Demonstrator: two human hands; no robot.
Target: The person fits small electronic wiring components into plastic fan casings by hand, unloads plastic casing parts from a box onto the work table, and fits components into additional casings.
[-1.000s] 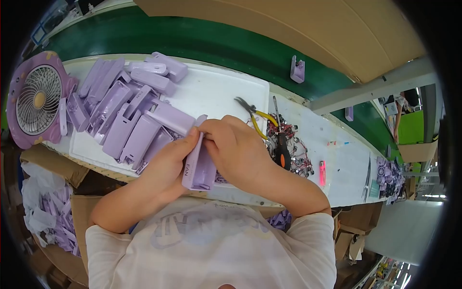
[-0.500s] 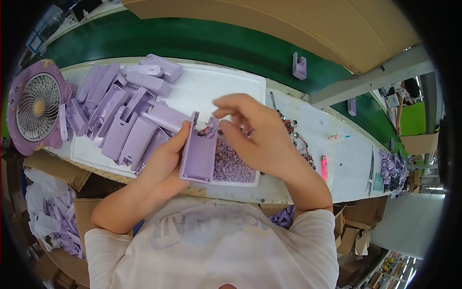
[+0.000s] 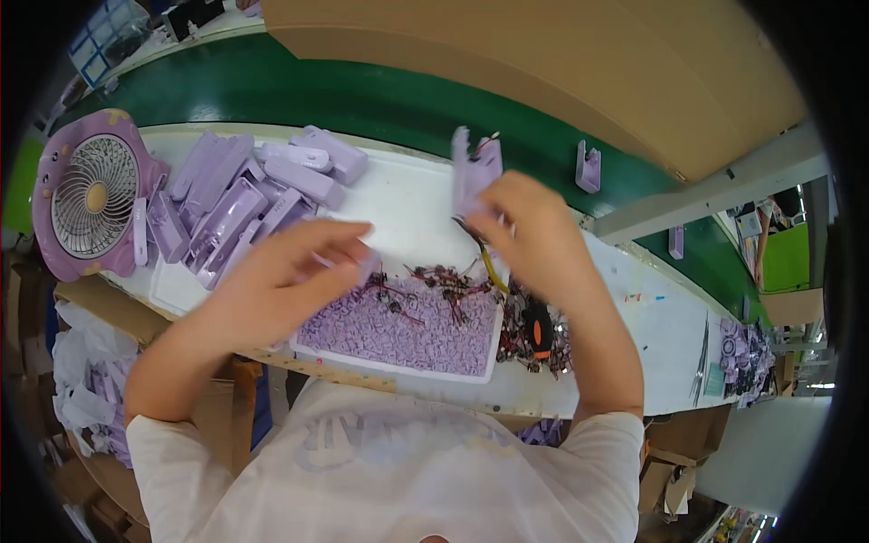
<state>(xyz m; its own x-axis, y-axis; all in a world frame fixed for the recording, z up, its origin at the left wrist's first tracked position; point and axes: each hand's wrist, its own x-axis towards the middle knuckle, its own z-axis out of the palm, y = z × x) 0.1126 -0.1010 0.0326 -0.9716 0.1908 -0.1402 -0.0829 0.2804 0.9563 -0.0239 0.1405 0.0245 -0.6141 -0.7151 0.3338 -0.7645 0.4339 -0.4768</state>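
At the far edge of the table, my right hand (image 3: 534,226) has its fingers closed at the near end of a purple plastic casing (image 3: 477,167) with small wires at its top. A curved yellow and black handle (image 3: 491,270) lies just below those fingers. My left hand (image 3: 294,285), blurred, is at the right side of a pile of purple casings (image 3: 222,222). Its thumb and fingers are around a purple casing (image 3: 364,264), mostly hidden by the hand. Between my hands is a white tray (image 3: 493,348) of small purple parts (image 3: 398,330), with wired components (image 3: 444,281) on top.
A black and orange tool (image 3: 539,330) lies among wired parts right of the tray. A purple fan (image 3: 95,195) stands at the left. Beyond the table runs a green belt (image 3: 380,95) carrying another casing (image 3: 588,167). A cardboard sheet (image 3: 543,54) and a metal post (image 3: 688,195) overhang it.
The casing that was in my left hand is now at my right hand, farther off by the belt. My left hand has moved left to the pile. The small parts in the tray are uncovered.
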